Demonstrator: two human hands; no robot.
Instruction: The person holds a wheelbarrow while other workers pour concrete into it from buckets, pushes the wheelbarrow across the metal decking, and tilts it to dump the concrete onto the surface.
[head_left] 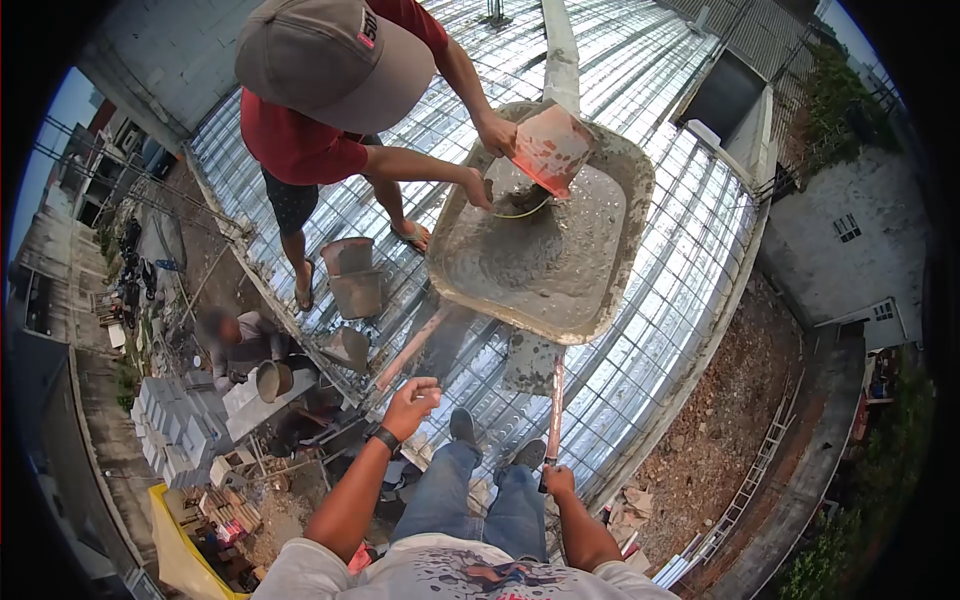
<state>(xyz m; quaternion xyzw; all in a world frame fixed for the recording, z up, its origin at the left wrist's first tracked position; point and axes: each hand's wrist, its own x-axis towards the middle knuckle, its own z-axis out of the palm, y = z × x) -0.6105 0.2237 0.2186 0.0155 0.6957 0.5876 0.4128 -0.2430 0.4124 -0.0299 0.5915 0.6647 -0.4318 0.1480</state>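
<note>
My right hand (559, 481) is wrapped round the grip of one wheelbarrow handle (557, 405). Just beside the other handle (412, 348), my left hand (413, 402) is raised with loosely bent fingers and nothing in it. The wheelbarrow (455, 285) has a mortar-crusted rim and holds wet grey concrete (560, 255). Across from me, a co-worker in a red shirt (290, 140) tilts an orange, mortar-smeared bucket (553, 148) over the tray with both hands. The bucket's mouth faces down into the concrete.
Shiny corrugated metal decking with a rebar mesh (680, 215) lies underfoot, its edge dropping to rubble (715, 400). Several used buckets (357, 293) stand left of the wheelbarrow. Lower down at left, another person (245, 335) is near a bucket (274, 381) and stacked blocks (175, 425).
</note>
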